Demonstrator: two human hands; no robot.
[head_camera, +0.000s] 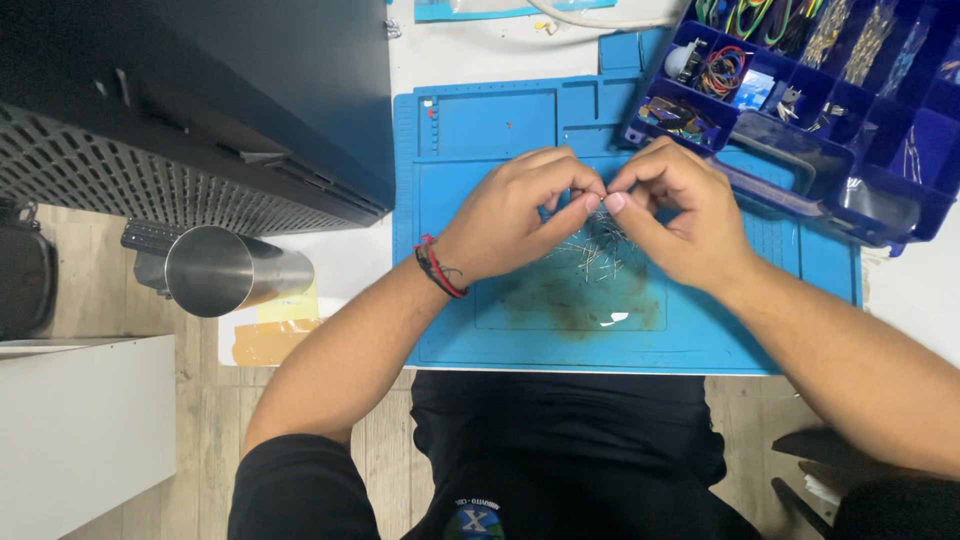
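Left hand (510, 215) and right hand (678, 215) met fingertip to fingertip, each grip pinched shut on something too small to tell, above thin shiny metal pins (590, 255), on soft blue rubber mat (500, 330), dark blue plastic parts box (800, 100) beside.

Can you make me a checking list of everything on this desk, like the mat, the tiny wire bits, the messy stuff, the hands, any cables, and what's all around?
Surface: blue work mat on a white table, brownish stain near its middle.
Job's things: a heap of thin metal wire pieces lies on the mat under the hands.
Clutter: blue compartment box of small parts at upper right, overlapping the mat's corner; shiny metal cylinder lying at left.
Grips: left hand and right hand meet fingertip to fingertip, pinching something too small to tell.
Cables: white cable at the top edge; coloured wire coils in the box.
Surroundings: dark perforated case at upper left, wooden floor below.
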